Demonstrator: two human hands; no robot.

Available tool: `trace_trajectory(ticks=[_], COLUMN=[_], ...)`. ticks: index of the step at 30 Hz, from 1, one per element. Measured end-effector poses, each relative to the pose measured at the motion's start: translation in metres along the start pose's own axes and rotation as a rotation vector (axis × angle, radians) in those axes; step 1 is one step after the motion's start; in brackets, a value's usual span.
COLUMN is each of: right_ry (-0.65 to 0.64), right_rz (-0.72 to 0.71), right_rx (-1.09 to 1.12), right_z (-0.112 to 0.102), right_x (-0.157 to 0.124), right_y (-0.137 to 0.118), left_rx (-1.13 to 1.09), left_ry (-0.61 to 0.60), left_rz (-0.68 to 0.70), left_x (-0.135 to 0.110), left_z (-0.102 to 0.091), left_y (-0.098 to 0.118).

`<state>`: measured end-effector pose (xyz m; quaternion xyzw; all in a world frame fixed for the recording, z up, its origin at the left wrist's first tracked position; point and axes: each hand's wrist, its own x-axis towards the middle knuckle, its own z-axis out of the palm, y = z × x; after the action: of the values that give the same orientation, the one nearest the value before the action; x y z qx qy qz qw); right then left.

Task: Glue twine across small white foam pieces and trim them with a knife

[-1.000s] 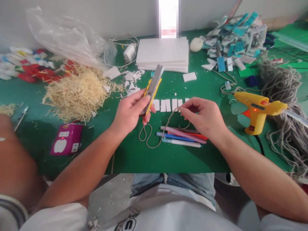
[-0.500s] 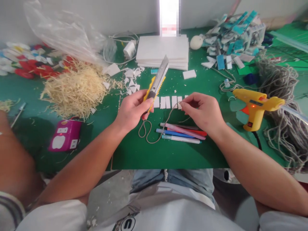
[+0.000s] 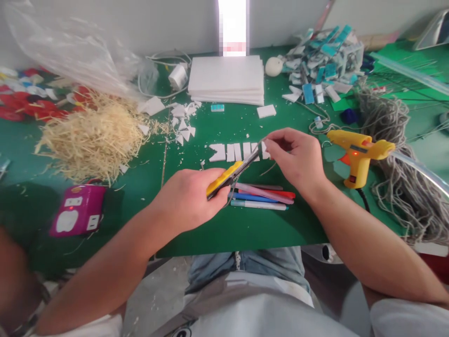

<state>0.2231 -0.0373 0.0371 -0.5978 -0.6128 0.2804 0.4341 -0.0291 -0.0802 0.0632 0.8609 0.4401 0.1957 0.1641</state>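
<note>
Green-topped desk (image 3: 210,241) set against a pale wall (image 3: 168,23); stack of white boards (image 3: 226,75) at the back, round white object (image 3: 273,67) just right of it.

Left hand (image 3: 198,192): closed firmly around the yellow-and-grey utility knife (image 3: 224,181), blade extended and slanting up and to the right over the desk. Right hand (image 3: 294,154): thumb and fingertips pinched together on a thin grey cord (image 3: 269,169), right by the far end of the blade; a free length of the cord trails below this hand. Contact between blade and cord: cannot tell, the detail is too small. The two hands are apart, bridged by the knife.

Beneath and behind the blade, a row of small white rectangular pieces (image 3: 237,152). Nearer the front edge, several pens (image 3: 259,205) lie bunched, partly crossing each other, just right of the left hand's fingers.

Left side: heap of straw-coloured shreds (image 3: 94,145), with a purple socket box (image 3: 79,210) in front of it and white angular scraps (image 3: 182,126) to its right. Right side: yellow glue gun (image 3: 358,157), red light lit, near a tangle of grey yarn (image 3: 386,126). Far right rear: mound of blue and white offcuts (image 3: 322,58).
</note>
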Motion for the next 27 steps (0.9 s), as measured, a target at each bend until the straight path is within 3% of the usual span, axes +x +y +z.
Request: trace_trajectory(ticks=[7, 15, 20, 27], right_ry=[-0.023, -0.038, -0.074, -0.133], right_rz=[-0.162, -0.221, -0.159, 0.064], right_rx=[-0.043, -0.006, 0.094, 0.247], right_z=[-0.001, -0.004, -0.004, -0.005], right_x=[-0.008, -0.013, -0.014, -0.009], right_y=[0.002, -0.001, -0.003, -0.005], left_rx=[0.017, -0.038, -0.074, -0.132], left_ry=[-0.036, -0.043, -0.036, -0.032], left_rz=[-0.068, -0.113, -0.119, -0.153], left_x=[0.000, 0.004, 0.002, 0.001], left_z=[0.009, 0.011, 0.011, 0.008], left_y=[0.001, 0.002, 0.001, 0.004])
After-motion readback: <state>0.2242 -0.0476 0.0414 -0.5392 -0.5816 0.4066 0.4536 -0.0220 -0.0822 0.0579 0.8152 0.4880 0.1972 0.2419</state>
